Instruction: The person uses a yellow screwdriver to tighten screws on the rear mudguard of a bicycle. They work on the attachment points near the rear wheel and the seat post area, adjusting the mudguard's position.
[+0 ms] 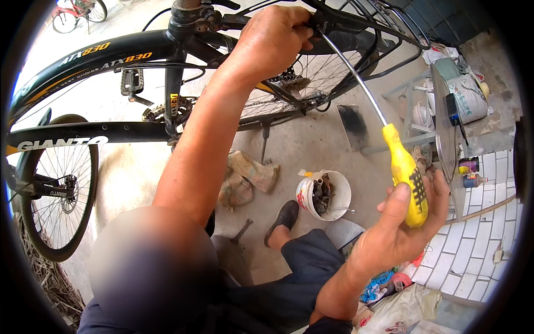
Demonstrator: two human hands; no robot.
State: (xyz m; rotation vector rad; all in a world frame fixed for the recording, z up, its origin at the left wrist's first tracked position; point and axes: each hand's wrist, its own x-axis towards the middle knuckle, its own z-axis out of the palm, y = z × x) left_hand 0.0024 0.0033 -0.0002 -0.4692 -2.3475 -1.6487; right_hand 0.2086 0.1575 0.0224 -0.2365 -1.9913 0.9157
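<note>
Head view:

Work in hand, as judged: screwdriver work on the rear part of a black bicycle (173, 94), at a dark fitting (321, 21) near the top of the view. The screwdriver (405, 167), yellow-handled with a bright shaft, runs slantwise from the right hand (397, 228) up to that fitting; its tip is at or just beside it, and whether it is seated in a screw cannot be made out. The next move probably calls for keeping the shaft in line with the fastener and turning the handle while the fitting is steadied; a slip of the tip toward the nearby fingers seems the main risk

Pose: left hand (276, 42) reaches up and forward, forearm crossing in front of the frame, back of hand showing, fingers curled in at the fitting; too dark there to tell what, if anything, they grip. Right hand is lower and well apart, palm turned up and inward, holding the handle loosely between thumb and fingers
</note>
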